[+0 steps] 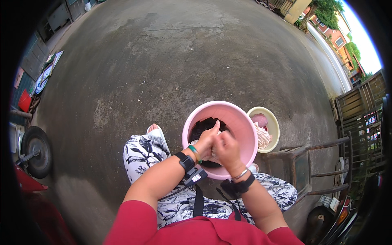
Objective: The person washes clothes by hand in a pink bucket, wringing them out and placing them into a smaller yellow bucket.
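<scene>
A large pink plastic bucket (pixel 250 130) stands on the ground between my feet. Both my hands are over its mouth, close together. My left hand (pixel 207 141), thumb pointing up, grips a wet-looking pale cloth (pixel 214 158). My right hand (pixel 227 149) is blurred and closed on the same cloth; most of the cloth is hidden behind my hands and wrists. Dark cloth (pixel 203 127) lies deeper in the bucket. Just right of it, a pale yellow basin (pixel 276 128) holds a twisted cream-pink cloth (pixel 262 137) and a mauve piece (pixel 259 119).
A wooden chair (pixel 309 167) stands close on the right, near a slatted fence (pixel 364 104). Part of a motorcycle (pixel 343 211) shows at lower right. To the left are a wheel (pixel 36 152) and a red bucket (pixel 24 100). Concrete ground (pixel 171 67) stretches ahead.
</scene>
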{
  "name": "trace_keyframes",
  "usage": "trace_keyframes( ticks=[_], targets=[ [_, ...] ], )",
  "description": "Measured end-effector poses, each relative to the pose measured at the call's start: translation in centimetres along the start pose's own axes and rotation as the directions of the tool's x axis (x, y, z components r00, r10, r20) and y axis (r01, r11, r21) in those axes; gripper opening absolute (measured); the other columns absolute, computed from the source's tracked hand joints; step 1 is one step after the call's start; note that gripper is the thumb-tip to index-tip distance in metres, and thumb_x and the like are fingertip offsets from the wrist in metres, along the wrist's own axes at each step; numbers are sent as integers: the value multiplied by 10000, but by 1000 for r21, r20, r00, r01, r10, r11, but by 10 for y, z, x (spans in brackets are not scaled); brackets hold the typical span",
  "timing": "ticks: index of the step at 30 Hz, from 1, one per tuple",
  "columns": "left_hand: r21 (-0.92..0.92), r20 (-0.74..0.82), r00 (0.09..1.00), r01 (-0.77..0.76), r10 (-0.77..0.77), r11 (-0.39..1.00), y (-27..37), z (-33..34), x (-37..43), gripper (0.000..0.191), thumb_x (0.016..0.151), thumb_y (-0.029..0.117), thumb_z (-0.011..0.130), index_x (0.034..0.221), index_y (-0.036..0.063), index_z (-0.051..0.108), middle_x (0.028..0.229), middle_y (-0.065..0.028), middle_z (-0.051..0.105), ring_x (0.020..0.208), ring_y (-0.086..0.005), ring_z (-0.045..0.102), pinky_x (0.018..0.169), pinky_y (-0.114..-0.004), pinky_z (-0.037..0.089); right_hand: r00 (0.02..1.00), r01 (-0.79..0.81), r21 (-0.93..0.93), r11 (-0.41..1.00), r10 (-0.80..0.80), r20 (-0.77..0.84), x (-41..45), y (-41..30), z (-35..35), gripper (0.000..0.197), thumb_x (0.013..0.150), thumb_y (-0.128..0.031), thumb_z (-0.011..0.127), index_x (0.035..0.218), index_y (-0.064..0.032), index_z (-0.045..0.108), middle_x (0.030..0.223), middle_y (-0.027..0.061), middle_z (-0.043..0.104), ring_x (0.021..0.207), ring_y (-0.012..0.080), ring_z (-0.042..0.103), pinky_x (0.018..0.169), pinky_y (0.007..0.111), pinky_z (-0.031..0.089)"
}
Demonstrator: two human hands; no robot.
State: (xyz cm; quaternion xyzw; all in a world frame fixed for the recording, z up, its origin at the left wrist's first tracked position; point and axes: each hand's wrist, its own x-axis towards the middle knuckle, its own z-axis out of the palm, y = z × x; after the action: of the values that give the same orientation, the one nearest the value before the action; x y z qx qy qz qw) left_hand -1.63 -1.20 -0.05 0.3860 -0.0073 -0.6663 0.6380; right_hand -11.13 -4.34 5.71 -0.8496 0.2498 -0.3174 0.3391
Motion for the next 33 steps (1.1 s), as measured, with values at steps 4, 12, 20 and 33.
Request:
trace_keyframes(
  ticks=[4, 12, 20, 33],
  targets=[
    [-79, -76, 994, 69, -75, 994, -8, 20, -8, 345, 861, 418, 482, 675, 130, 522, 619, 6, 511, 513, -104, 459, 477, -263, 380, 999, -5, -205, 979, -5, -50, 8, 31, 13, 289, 825, -204, 545, 576, -68, 488, 552, 131, 517, 492, 315, 522, 440, 391, 402],
    [-47, -78, 996, 36, -40, 998, -19, 21, -6, 383, 865, 441, 441, 686, 111, 515, 663, -34, 533, 604, -166, 521, 572, -307, 430, 1000, -7, -309, 951, 14, 22, 5, 27, 6, 292, 856, -244, 491, 626, -72, 544, 592, 143, 547, 498, 312, 535, 467, 392, 425],
    [-72, 33, 993, 111, -109, 991, -20, 10, -1, 327, 883, 369, 442, 745, 90, 544, 671, -27, 553, 530, -132, 506, 483, -285, 412, 999, -38, -271, 962, 33, -23, 6, 16, 12, 339, 868, -256, 479, 620, -33, 538, 577, 175, 534, 514, 341, 532, 475, 400, 413],
    [237, 90, 995, -64, 44, 969, -12, 20, 3, 407, 859, 452, 484, 863, 49, 536, 706, -19, 555, 547, -87, 502, 477, -229, 426, 894, -423, 518, 743, 436, 105, 16, 61, -49, 297, 920, -286, 435, 939, -17, 559, 860, 52, 587, 784, 135, 565, 640, 284, 456]
  ],
)
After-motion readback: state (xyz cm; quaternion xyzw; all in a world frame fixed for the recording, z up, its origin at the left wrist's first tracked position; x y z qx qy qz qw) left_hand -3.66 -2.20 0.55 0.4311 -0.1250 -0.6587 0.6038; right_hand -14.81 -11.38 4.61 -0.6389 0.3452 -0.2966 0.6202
